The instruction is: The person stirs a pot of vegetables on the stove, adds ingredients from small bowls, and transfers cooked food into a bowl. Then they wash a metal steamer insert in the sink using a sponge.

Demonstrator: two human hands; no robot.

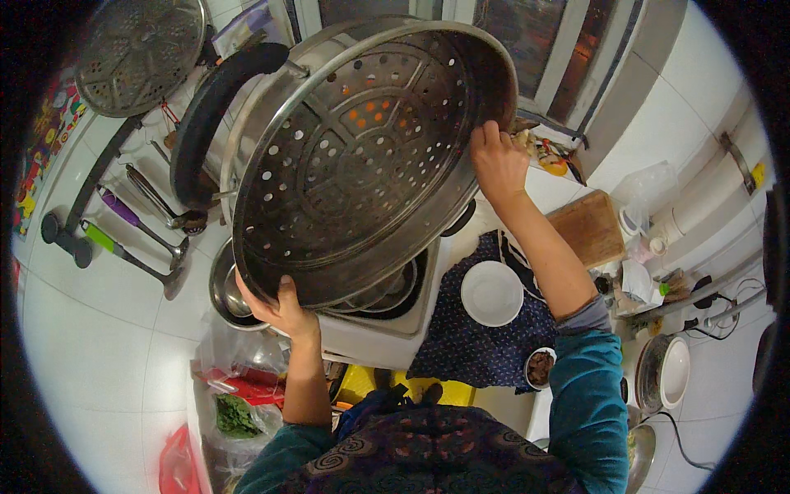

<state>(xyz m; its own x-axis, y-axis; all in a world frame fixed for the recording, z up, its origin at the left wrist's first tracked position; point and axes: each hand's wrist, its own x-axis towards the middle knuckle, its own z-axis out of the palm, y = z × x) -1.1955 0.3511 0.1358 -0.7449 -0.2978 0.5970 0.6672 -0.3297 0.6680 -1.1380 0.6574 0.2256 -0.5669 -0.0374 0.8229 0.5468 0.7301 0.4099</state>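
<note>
A large metal steamer tier (370,154) with a perforated base is raised and tilted in front of me, its hollow side facing me. My left hand (281,312) grips its lower left rim, thumb inside. On the right side of the rim, my right hand (500,154) is closed around the edge. A black curved handle (203,117) sticks out at the tier's upper left. Below it, partly hidden, are dark round pans on a white stove (370,339), with a metal bowl (228,290) at their left.
A white bowl (492,293) and a small bowl of brown food (540,368) stand on a dark patterned cloth (450,327). A wooden cutting board (589,228) lies at right. Ladles (148,241) and a round perforated plate (142,55) hang at left. Bagged greens (236,417) lie lower left.
</note>
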